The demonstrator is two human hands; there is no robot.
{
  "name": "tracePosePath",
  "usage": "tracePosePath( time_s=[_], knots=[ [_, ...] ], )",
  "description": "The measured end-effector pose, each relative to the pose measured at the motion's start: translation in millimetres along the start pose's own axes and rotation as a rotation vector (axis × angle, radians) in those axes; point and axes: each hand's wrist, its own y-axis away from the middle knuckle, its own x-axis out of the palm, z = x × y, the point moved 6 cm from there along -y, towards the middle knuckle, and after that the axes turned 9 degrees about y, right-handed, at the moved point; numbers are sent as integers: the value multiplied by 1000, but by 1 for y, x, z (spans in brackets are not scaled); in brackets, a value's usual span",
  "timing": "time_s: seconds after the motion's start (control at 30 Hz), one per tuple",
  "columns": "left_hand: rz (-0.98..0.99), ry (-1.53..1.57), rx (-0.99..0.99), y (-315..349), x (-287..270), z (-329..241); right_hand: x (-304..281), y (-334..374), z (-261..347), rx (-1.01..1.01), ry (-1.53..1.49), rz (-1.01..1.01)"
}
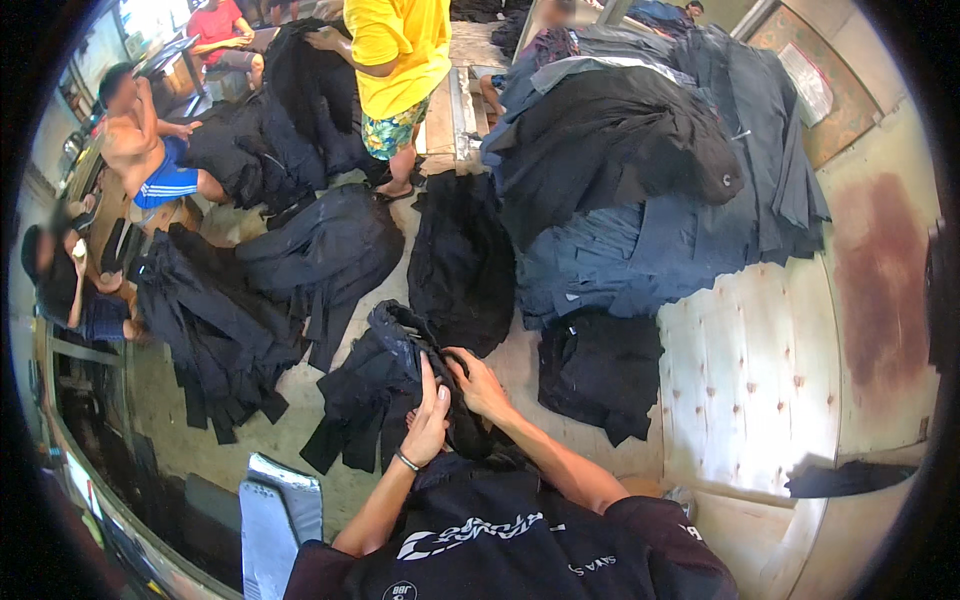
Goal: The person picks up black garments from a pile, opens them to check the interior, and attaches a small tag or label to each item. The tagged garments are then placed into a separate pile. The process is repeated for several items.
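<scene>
A pair of black trousers (392,345) is bunched up in front of me, its waist end raised and its legs trailing to the left over other dark garments. My left hand (428,425), with a band at the wrist, grips the near side of the cloth, index finger stretched along it. Just to the right, my right hand (478,385) pinches an edge of the same trousers, fingertips partly hidden in the folds. Beyond my hands lies a dark garment bundle (460,265). On the right another folded black garment (598,370) rests on the floor.
A tall heap of dark trousers (640,240) stands at the far right; another black pile (230,290) spreads at the left. A person in yellow (400,60) handles black cloth ahead. Several people sit at the left. A silvery folded sheet (280,510) lies near my left arm.
</scene>
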Motion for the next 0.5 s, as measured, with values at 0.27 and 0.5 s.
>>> tracePosePath(
  time_s=[0.27, 0.5],
  knots=[
    [-262, 198, -50, -3, -87, 57, -58, -134, 58, -558, 272, 39],
    [-305, -400, -508, 63, -111, 269, -207, -278, 135, -637, 527, -166]
  ],
)
